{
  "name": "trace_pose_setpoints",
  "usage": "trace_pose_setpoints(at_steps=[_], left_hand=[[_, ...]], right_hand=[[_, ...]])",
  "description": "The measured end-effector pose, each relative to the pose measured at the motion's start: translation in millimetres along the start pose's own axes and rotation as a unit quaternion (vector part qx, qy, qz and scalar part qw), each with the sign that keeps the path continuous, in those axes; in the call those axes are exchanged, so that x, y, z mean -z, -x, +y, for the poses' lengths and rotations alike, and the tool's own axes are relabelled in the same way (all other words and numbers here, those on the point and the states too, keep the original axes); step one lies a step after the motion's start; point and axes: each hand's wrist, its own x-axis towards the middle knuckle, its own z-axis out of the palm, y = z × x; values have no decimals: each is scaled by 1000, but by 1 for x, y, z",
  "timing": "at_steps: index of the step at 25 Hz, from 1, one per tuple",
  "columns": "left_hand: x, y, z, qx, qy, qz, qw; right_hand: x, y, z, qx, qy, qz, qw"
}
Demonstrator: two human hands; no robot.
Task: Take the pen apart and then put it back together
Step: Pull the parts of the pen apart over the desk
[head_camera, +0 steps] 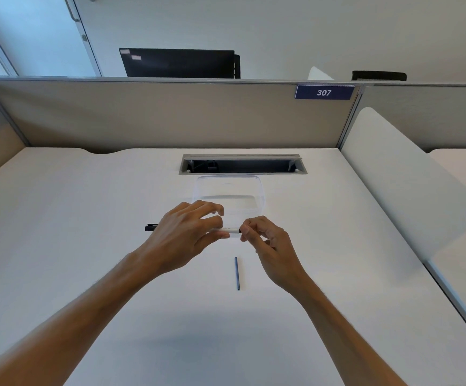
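Observation:
I hold a pen level above the white desk. It has a white barrel and a black cap that sticks out to the left of my left hand. That hand wraps the barrel's middle. The fingertips of my right hand pinch the barrel's right end; whatever small part sits there is hidden by the fingers. A thin blue refill tube lies loose on the desk just below my hands, pointing away from me.
A clear plastic container stands just beyond my hands. Behind it is an open cable slot in the desk. Beige partition panels close the back and left; a white divider rises on the right.

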Motion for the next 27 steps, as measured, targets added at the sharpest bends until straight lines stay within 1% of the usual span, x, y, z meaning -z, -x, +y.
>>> trace_pose_setpoints(at_steps=[4, 10, 16, 27], left_hand=[[-1, 0, -2, 4, -2, -3, 1000], [-2, -1, -1, -1, -7, -2, 1000], [-2, -3, -4, -5, -12, -7, 1000], [-7, -9, -12, -7, -1, -9, 1000]], right_hand=[[0, 0, 3, -10, -14, -7, 1000], [-1, -4, 0, -48, -3, 24, 999], [-4, -8, 2, -19, -22, 2, 1000], [4, -14, 6, -15, -7, -31, 999]])
